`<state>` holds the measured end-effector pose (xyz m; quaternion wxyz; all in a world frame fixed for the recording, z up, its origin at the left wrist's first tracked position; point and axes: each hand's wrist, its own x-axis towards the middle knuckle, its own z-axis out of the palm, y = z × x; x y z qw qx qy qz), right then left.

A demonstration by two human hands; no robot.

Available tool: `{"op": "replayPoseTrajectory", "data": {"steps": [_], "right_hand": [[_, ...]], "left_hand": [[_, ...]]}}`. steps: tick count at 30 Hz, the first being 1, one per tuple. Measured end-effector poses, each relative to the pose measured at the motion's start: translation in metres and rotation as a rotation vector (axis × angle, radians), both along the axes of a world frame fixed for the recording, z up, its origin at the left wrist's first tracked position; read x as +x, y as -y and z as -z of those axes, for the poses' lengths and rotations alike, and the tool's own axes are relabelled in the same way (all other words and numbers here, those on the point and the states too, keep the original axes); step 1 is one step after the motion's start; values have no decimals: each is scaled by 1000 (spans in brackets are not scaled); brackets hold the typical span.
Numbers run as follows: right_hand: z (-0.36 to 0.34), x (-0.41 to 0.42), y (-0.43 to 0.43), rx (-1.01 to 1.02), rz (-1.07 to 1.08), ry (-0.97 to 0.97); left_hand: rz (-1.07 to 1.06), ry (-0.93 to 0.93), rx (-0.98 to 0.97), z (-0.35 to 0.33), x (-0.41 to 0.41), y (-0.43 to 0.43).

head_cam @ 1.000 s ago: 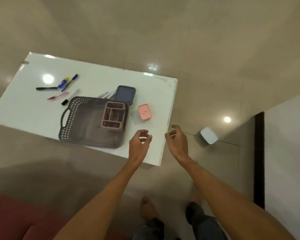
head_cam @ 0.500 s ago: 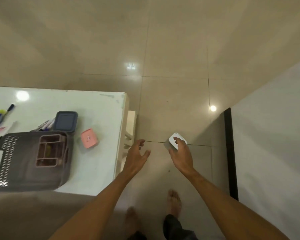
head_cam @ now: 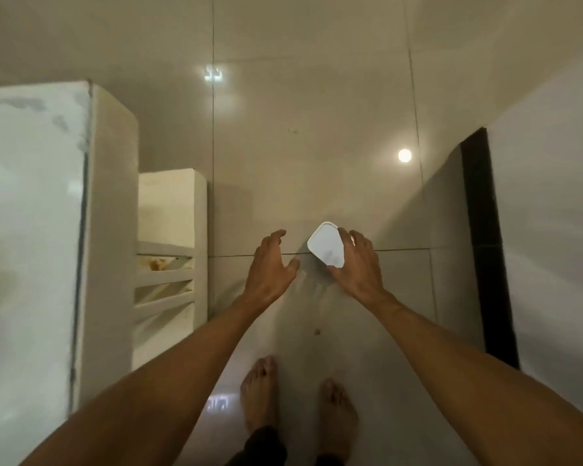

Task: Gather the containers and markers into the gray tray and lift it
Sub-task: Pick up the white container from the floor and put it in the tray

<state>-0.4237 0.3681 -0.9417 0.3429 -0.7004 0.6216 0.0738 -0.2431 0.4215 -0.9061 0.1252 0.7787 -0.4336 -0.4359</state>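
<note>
A small white container [head_cam: 325, 243] with a white lid sits low over the tiled floor, right of the table. My right hand [head_cam: 359, 267] wraps it from the right, fingers along its far side and thumb at its near corner. My left hand [head_cam: 270, 267] hovers just left of it, fingers spread, holding nothing and not touching it. The gray tray, the markers and the other containers are out of view.
The white table [head_cam: 31, 196] fills the left edge, with its slatted white support [head_cam: 169, 230] beside it. A white wall [head_cam: 552, 213] with a black strip [head_cam: 485, 247] stands at the right. My bare feet [head_cam: 260, 391] are on the floor below the hands.
My view has swung right and down, off the tabletop, so the tray and markers left the frame. Both hands dropped toward the floor, and my right hand closed around the white container.
</note>
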Motion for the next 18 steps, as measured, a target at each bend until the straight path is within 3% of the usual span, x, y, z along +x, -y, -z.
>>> {"op": "replayPoseTrajectory", "data": {"steps": [5, 9, 13, 18], "right_hand": [[90, 8, 5, -26, -112, -166], [110, 15, 6, -87, -9, -146], [75, 24, 1, -61, 87, -85], [-43, 52, -25, -105, 128, -19]], "left_hand": [[3, 36, 24, 82, -2, 7], [-23, 54, 36, 104, 1, -1], [-65, 29, 65, 79, 4, -16], [-134, -41, 67, -23, 5, -47]]}}
